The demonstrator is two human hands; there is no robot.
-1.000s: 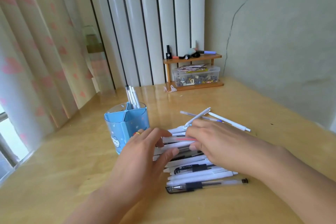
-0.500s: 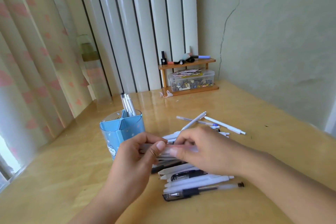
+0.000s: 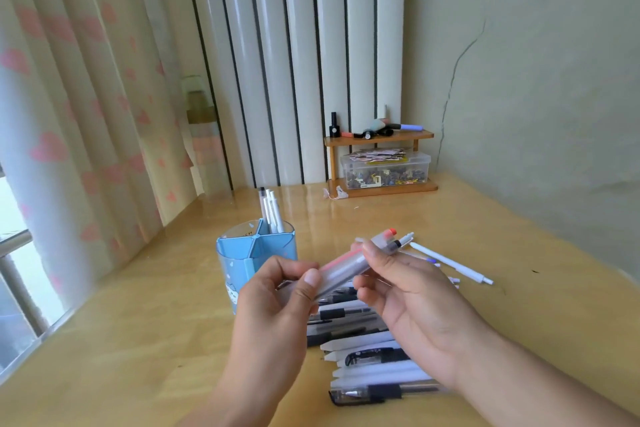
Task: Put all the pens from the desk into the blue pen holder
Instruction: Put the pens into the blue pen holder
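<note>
— Holding a small bunch of pens (image 3: pixel 341 269) between both hands, is that right?

— Yes. The left hand (image 3: pixel 277 308) has thumb and fingers closed round the lower end of the bunch, and the right hand (image 3: pixel 412 302) pinches it nearer the top, with the rest of its fingers loosely curled. The bunch is raised off the desk (image 3: pixel 138 340), tilted up to the right, its clicker ends showing, one of them red. How many pens are in it is hard to tell; they are blurred.

— And the blue pen holder (image 3: pixel 242 253)?

— Upright on the desk, just behind the left hand and partly hidden by it. Its inside is split into compartments, and a few white pens (image 3: pixel 272 210) stand in the far one.

— What lies under the hands?

— A pile of pens (image 3: pixel 367 357), white and black, lying side by side on the desk. A lone white pen (image 3: pixel 450 263) lies apart, beyond the right hand.

— Anything farther back?

— A small wooden shelf (image 3: pixel 379 139) against the wall, with a clear box (image 3: pixel 384 172) under it.
</note>
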